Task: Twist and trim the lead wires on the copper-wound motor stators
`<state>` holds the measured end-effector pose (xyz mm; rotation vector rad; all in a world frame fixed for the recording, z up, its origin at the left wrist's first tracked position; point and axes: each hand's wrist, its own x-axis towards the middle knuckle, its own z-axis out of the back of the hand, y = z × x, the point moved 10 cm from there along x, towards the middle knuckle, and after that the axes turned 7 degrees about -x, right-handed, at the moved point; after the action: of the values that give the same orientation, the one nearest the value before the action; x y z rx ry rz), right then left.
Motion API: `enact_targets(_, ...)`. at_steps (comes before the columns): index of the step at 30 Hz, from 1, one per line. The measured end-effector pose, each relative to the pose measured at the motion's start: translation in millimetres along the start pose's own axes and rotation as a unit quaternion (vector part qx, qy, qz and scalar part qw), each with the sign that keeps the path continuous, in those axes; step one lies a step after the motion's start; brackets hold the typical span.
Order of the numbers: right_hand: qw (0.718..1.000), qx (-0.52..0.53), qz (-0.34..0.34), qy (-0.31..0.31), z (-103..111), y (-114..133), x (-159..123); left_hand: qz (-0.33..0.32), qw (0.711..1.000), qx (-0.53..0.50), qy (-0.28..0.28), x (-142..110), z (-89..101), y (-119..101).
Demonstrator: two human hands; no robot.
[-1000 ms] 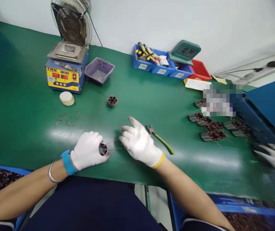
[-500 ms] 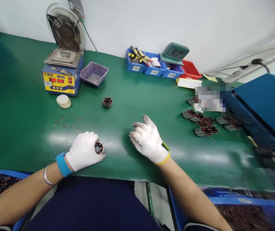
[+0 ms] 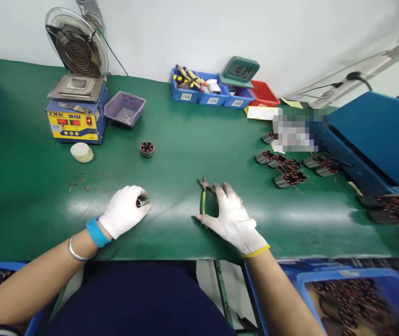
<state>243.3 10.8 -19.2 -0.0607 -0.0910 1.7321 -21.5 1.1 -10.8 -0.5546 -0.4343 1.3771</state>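
Observation:
My left hand (image 3: 125,211), in a white glove, closes around a small motor stator (image 3: 139,202). Only a bit of its ring and dark opening shows between thumb and fingers. On the right, my gloved right hand (image 3: 232,212) has its thumb at the end of one green handle of a pair of cutting pliers (image 3: 203,198). Its fingers lie over the other handle, so the pliers sit between them with handles spread and jaws pointing away from me. Another stator (image 3: 147,149) stands alone farther back, and thin wire scraps (image 3: 85,182) lie left of my left hand.
At the back left are a solder pot (image 3: 75,119), a purple tray (image 3: 124,109) and a pale round block (image 3: 81,152). Blue tool bins (image 3: 184,95) and a clock (image 3: 242,70) stand by the wall. Several stators (image 3: 283,169) and a blue machine (image 3: 377,140) are at right.
The pliers, mostly hidden at my right hand before, now show in front of it, and its curled fingers have spread. My left hand has turned, covering more of the stator. The view has shifted right.

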Motion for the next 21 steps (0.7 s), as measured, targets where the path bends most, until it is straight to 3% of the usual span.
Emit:
enact_targets(6, 0.999, -0.001, -0.002, 0.036, -2.1, -11.3, -17.9, -0.02, 1.0, 0.014, 0.005, 4.5, 2.8, -3.6)
enact_targets(10, 0.999, -0.009, -0.025, 0.043, 5.8, -16.9, -13.1, -0.025, 1.0, 0.016, 0.001, 5.8, 2.4, -2.8)
enact_targets(15, 0.997, -0.075, 0.001, -0.016, 9.0, -6.7, 10.6, -0.034, 0.999, 0.015, 0.0, 6.5, 0.9, -3.0)
enact_targets(18, 0.997, 0.016, 0.007, -0.07, 9.6, -0.3, 15.9, -0.03, 0.999, 0.014, 0.003, 6.3, -0.3, -3.1)
enact_targets(21, 0.983, 0.172, -0.015, -0.063, 11.8, 8.0, 10.7, -0.033, 0.999, 0.02, -0.001, 6.5, 0.0, -3.9)
